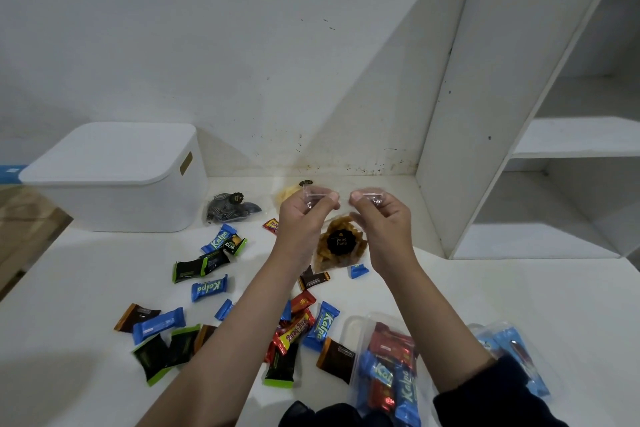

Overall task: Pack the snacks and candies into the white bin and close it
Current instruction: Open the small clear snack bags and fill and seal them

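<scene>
Presently:
- Left hand (304, 215): raised over the middle of the counter (519, 305), thumb and fingers pinching the left top corner of a clear snack bag (341, 243)
- Right hand (379, 215): level with the left, pinching the right top corner of the same bag
- Clear snack bag: hangs between the hands, long axis vertical, mouth up; brown curled snacks inside, round black label facing the camera
- White bin (117, 180): far left corner of the counter, against the wall, lid on
- Dark snack bag (230, 208): just right of the bin, lying flat
- Pale snack bag (289, 191): near the back edge, partly hidden behind the left hand
- Loose candies (207, 288): blue, black-and-green, brown and red wrappers scattered across the counter's middle and near edge, long axes at mixed angles
- Clear tray of bars (388, 367): near edge, right of centre
- White shelf unit (554, 135): at the counter's right end
</scene>
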`<state>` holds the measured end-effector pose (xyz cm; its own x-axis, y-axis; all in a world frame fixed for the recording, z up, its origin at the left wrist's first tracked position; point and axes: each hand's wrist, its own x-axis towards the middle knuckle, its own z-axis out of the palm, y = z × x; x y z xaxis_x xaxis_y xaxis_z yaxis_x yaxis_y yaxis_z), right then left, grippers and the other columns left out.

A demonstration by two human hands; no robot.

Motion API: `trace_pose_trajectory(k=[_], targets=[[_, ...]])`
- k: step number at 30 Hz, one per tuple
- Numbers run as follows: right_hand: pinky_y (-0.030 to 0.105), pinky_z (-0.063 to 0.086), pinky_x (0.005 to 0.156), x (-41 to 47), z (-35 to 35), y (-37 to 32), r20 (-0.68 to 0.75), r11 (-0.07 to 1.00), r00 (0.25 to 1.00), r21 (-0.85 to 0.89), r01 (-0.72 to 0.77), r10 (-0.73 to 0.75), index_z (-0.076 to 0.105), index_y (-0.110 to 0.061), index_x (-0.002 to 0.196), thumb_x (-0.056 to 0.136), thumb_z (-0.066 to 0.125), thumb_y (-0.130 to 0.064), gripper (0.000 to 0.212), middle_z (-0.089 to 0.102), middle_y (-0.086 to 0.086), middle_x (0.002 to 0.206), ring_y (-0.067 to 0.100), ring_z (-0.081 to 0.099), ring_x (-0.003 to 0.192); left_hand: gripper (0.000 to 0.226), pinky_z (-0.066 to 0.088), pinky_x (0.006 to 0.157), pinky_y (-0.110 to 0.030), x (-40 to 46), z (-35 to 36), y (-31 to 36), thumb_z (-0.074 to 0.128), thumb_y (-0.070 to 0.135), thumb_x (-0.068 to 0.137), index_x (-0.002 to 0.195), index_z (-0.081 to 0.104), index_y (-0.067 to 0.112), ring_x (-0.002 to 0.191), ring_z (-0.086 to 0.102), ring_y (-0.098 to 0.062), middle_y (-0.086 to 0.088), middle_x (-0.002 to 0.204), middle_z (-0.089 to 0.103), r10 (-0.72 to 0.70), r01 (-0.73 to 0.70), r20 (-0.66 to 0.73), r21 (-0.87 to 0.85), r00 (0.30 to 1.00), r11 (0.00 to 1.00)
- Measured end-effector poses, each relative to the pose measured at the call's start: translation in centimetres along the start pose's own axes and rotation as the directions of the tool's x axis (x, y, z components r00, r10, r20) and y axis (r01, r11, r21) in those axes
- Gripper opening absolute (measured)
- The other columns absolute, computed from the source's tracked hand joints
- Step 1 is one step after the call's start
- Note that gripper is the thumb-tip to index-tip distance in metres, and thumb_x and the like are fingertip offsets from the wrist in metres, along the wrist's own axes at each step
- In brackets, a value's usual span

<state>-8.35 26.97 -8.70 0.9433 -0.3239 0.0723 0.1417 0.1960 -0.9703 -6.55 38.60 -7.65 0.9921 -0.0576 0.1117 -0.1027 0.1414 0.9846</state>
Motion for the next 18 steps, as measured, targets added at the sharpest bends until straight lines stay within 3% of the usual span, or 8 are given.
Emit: trace_pose_trajectory(k=[4, 8, 13, 18], targets=[[0.041, 0.055, 0.084, -0.27, 0.19, 0.12, -0.033, 1.000, 0.999, -0.001, 0.014, -0.014, 0.070, -0.014, 0.081, 0.088, 0.064, -0.012, 0.009, 0.070, -0.007, 0.074, 0.005, 0.065, 0.076, 0.010, 0.041, 0.056, -0.008, -0.01, -0.10, 0.04, 0.060, 0.007, 0.088, 0.082, 0.063, 0.014, 0.055, 0.054, 0.004, 0.003, 0.071, 0.060, 0.009, -0.009, 0.046, 0.001, 0.999, 1.000], [0.036, 0.056, 0.081, -0.38, 0.37, 0.21, -0.045, 1.000, 0.999, -0.008, 0.028, -0.028, 0.071, -0.013, 0.084, 0.088, 0.064, -0.012, 0.008, 0.071, -0.003, 0.078, 0.005, 0.065, 0.076, 0.011, 0.042, 0.056, -0.007, 0.09, -0.04, 0.02, 0.067, 0.010, 0.084, 0.079, 0.064, 0.020, 0.061, 0.058, 0.006, 0.013, 0.068, 0.065, 0.015, -0.015, 0.005, 0.026, 1.000, 1.000], [0.022, 0.056, 0.072, -0.40, 0.43, 0.44, -0.045, 0.998, 0.997, -0.014, 0.057, -0.057, 0.070, -0.002, 0.090, 0.087, 0.064, -0.010, 0.010, 0.071, 0.000, 0.079, 0.004, 0.065, 0.074, 0.007, 0.043, 0.056, -0.007, 0.15, -0.17, -0.16, 0.068, 0.014, 0.084, 0.081, 0.064, 0.019, 0.065, 0.059, 0.007, 0.009, 0.075, 0.065, 0.006, -0.005, -0.009, 0.044, 1.000, 0.999], [0.017, 0.054, 0.069, -0.44, 0.51, 0.38, -0.022, 0.997, 0.997, 0.007, 0.080, -0.080, 0.068, 0.004, 0.090, 0.088, 0.061, -0.005, 0.011, 0.069, -0.005, 0.072, 0.002, 0.065, 0.071, 0.009, 0.043, 0.057, -0.009, 0.33, -0.38, -0.27, 0.069, 0.015, 0.083, 0.078, 0.064, 0.021, 0.064, 0.058, 0.005, 0.008, 0.074, 0.065, -0.007, 0.007, -0.003, 0.064, 1.000, 0.998]])
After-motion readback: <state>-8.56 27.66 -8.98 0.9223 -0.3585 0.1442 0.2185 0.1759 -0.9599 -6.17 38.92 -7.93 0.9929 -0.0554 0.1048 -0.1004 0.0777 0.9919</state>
